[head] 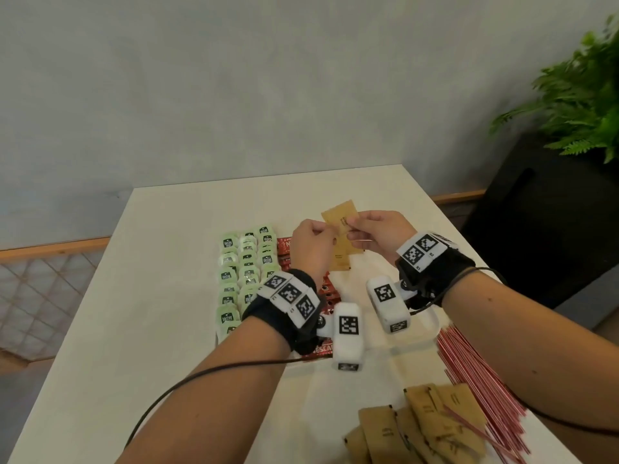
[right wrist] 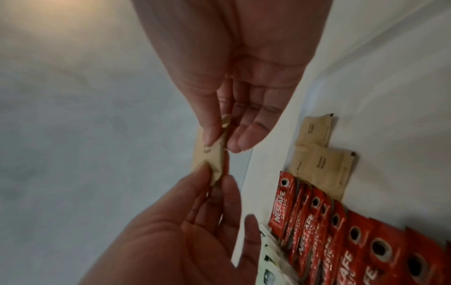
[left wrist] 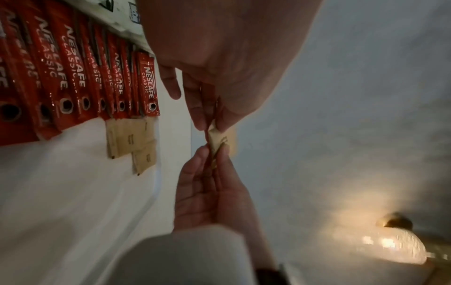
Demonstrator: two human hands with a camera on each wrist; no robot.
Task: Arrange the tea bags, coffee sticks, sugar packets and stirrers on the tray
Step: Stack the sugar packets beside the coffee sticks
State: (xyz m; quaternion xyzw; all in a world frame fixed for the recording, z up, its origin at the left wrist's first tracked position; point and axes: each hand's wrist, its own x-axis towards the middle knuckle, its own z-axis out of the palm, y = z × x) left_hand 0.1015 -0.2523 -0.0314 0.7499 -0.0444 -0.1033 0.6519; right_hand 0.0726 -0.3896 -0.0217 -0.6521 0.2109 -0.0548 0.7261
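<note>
Tray (head: 435, 324): tea bags (head: 246, 274) | coffee sticks (left wrist: 73, 69) | sugar packets (right wrist: 317, 160)

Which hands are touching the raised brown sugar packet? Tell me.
Touching, both: the left wrist view shows left hand and right hand pinching the sugar packet.

Head view evenly lit; wrist views dim, blurred, a lamp (left wrist: 393, 244) glowing warm.

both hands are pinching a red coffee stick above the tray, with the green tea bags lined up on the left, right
Not quite. What the left hand and right hand pinch between them is a brown sugar packet, not a red coffee stick, as the head view shows. The coffee sticks lie on the tray, with the green tea bags to their left.
</note>
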